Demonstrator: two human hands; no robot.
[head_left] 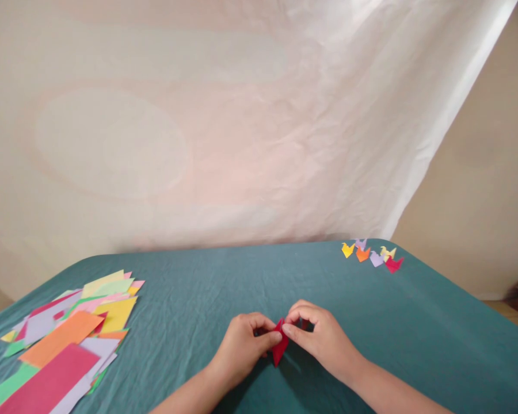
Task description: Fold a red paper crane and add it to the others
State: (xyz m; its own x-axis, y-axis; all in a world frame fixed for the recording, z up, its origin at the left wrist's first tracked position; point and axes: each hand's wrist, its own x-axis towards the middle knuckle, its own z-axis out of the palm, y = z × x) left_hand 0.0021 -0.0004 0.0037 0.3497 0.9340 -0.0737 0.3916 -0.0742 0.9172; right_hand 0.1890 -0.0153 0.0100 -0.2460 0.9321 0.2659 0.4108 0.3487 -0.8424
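A small folded red paper piece (280, 345) is pinched between both my hands low on the teal tablecloth (224, 287). My left hand (244, 345) grips its left side with thumb and curled fingers. My right hand (322, 336) pinches its upper right edge, fingers bent over it. The paper's pointed end hangs down toward me between the hands.
A loose spread of coloured paper sheets (64, 339) covers the table's left corner. Several small folded paper figures (373, 255) sit in a cluster at the far right edge. A pale wrinkled backdrop sheet (242, 126) hangs behind the table.
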